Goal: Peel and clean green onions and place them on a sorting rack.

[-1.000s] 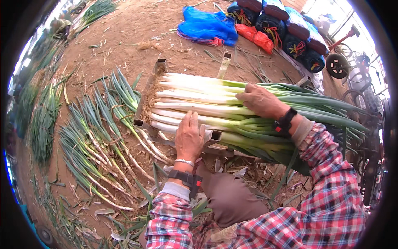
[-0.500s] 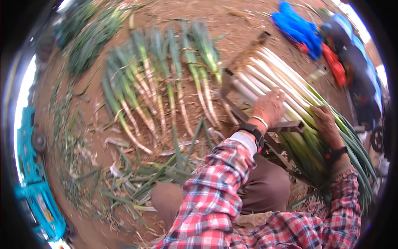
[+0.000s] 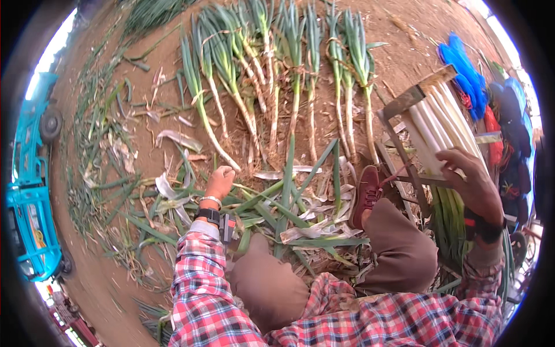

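Note:
Low on the left, my left hand [image 3: 219,183] has its fingers bunched at the white root end of a leek [image 3: 209,128], the outermost of a spread row on the soil. Over on the right, my right hand [image 3: 475,184] hovers with bent, parted fingers just above a pile of trimmed leeks [image 3: 435,124]. Nothing shows in its grasp. Those leeks lie side by side in a metal frame [image 3: 403,103], white stems away from me and green leaves toward me. My right wrist and forearm cover part of the leaves.
More untrimmed leeks [image 3: 295,63] lie in the row ahead. Peeled leaves [image 3: 289,202] litter the ground by my knees. Blue cloth [image 3: 462,72] and a red bag [image 3: 495,136] are beyond the frame. A turquoise vehicle [image 3: 34,191] stands at far left; a heap of leeks [image 3: 153,14] lies at the back.
My left hand has left the framed leeks and moved left to the row on the ground. My right hand has lifted off the leaves. The view has swung left.

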Motion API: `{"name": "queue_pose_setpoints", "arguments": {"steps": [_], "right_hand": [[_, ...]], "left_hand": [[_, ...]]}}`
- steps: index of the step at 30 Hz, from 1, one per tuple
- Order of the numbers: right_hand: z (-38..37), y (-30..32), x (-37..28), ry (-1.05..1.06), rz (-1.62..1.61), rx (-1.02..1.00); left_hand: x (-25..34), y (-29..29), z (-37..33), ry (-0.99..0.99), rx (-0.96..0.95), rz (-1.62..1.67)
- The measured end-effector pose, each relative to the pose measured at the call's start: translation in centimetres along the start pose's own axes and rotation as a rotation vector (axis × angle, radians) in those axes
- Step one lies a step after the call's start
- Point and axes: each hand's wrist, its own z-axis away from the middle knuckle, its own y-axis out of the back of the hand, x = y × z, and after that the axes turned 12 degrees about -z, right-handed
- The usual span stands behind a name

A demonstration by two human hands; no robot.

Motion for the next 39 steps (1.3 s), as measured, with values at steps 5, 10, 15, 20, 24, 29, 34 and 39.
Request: {"name": "queue_pose_setpoints", "arguments": {"steps": [5, 10, 15, 20, 24, 29, 34, 39], "right_hand": [[-10.3, -8.9, -2.9, 0.124, 0.114, -0.299], [-21.9, -18.4, 4.0, 0.187, 0.161, -0.399], [-25.5, -32.4, 9.7, 0.179, 0.383, -0.215], [-10.1, -41.0, 12.1, -0.093, 0.17, -0.159], [-2.0, -41.4, 12.2, -0.097, -0.115, 0.012], [2.5, -38.7, 13.7, -1.028, -0.293, 0.411], [4.6, -41.0, 15.1, -1.235, -0.22, 0.448], [-7.9, -37.7, 12.4, -0.472, 0.03, 0.355]], "left_hand": [[-0.3, -3.7, -2.3, -0.075, -0.039, -0.018], [-0.5, -5.4, -2.8, -0.247, 0.108, -0.352], [-2.8, -6.2, 3.6, -0.426, -0.097, -0.541], [-5.0, -8.1, 10.4, -0.478, -0.237, -0.624], [-5.2, -7.0, 11.6, -0.383, -0.068, -0.536], [-14.9, -5.0, 12.0, 0.183, 0.492, -0.398], [-24.1, -4.3, 12.5, 0.726, 0.623, -0.132], [-20.9, -3.4, 12.1, 0.531, 0.632, -0.362]]}}
